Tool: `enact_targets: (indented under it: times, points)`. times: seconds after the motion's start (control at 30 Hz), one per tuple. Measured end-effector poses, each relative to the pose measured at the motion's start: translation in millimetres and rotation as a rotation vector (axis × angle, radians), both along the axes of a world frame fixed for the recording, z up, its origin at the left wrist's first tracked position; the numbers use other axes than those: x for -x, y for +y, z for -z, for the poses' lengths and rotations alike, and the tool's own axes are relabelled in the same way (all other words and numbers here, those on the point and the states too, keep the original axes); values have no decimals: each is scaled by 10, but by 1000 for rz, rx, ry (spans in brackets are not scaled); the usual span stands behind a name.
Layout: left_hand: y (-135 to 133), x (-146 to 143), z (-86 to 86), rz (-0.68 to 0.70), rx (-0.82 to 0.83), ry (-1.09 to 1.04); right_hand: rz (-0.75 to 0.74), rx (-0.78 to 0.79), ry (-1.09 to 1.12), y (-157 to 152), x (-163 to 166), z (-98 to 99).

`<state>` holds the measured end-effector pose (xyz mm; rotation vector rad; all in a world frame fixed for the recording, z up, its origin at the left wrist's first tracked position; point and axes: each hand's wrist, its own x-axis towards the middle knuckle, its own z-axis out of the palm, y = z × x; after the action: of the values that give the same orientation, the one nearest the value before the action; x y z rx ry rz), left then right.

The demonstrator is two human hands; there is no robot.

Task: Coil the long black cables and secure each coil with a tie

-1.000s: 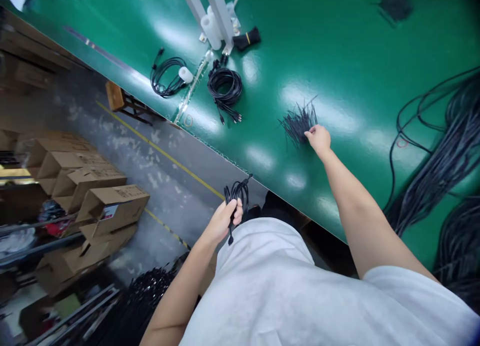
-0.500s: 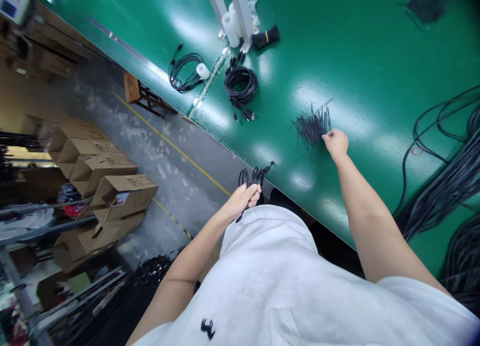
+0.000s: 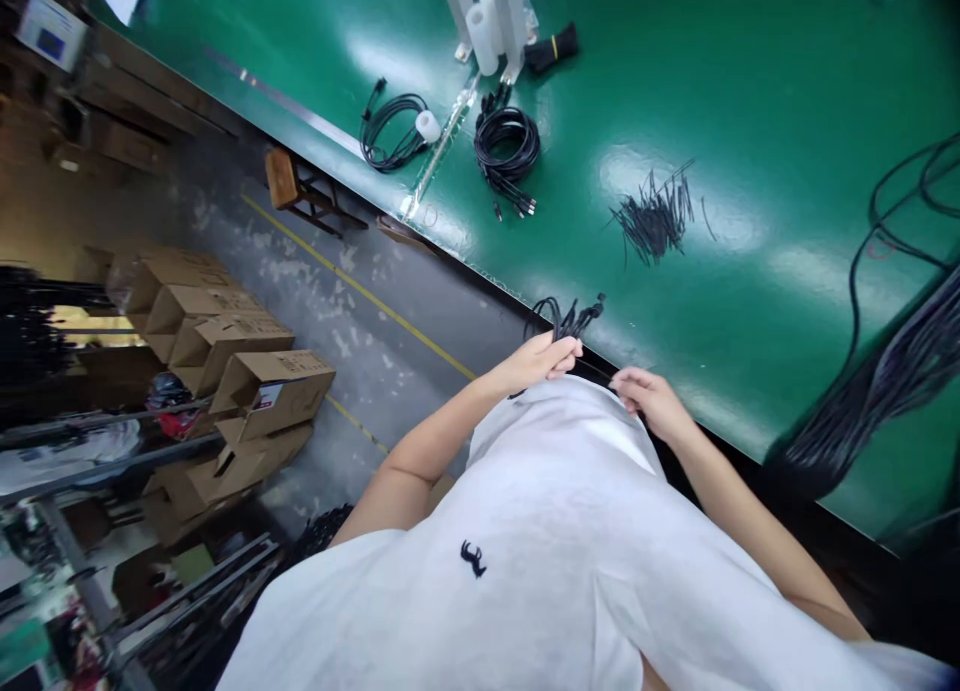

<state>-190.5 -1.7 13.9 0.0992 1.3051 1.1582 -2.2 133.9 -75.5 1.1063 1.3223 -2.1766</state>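
Note:
My left hand (image 3: 551, 359) is closed around a coiled black cable (image 3: 571, 319), held at the table's near edge, with loops and a connector end sticking out past the fingers. Just right of it, in front of my shirt, my right hand (image 3: 649, 399) has its thumb and fingers pinched together. Anything between those fingertips is too thin and dark to make out. A loose pile of short black ties (image 3: 654, 219) lies on the green table (image 3: 757, 301) beyond my hands, one strand apart at its right.
Two coiled cables, one (image 3: 507, 143) near the white posts (image 3: 512, 21) and another (image 3: 394, 133) farther left, lie on the table. A banded black bundle (image 3: 552, 49) is beside the posts. Long cables (image 3: 847, 421) cover the right side. Cardboard boxes (image 3: 274, 391) and a wooden stool (image 3: 283, 179) stand on the floor.
My right hand has left the edge of the tie pile and come back toward my body, close to the left hand. My left hand still grips the coiled cable, slightly farther right in view.

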Motion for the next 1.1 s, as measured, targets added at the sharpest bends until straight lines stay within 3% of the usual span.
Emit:
enact_targets:
  times: [0.07, 0.17, 0.37, 0.57, 0.7, 0.77, 0.97, 1.03, 1.1]
  points:
    - [2, -47, -10, 81, -43, -35, 94, 160, 11, -330, 131, -112]
    - [-22, -121, 1, 130, -55, -129, 233, 244, 155, -488, 437, -183]
    - [-183, -293, 73, -125, -28, -213, 316, 225, 200, -459, 607, -222]
    - [-362, -416, 166, -392, -18, -9, 320, 240, 209, -544, 640, -189]
    - [-417, -300, 145, -403, -47, 19, 212, 170, 235, -519, 695, -199]
    - [-435, -240, 122, -352, -42, 81, 80, -29, 285, -488, 703, -228]
    - [-466, -169, 127, -143, 14, 383, -441, -1131, 613, -305, 746, -428]
    - [-464, -155, 139, -33, 61, 451, -548, -1334, 794, -229, 790, -500]
    - [-455, -136, 140, 69, 118, 500, -648, -1439, 1035, -162, 849, -554]
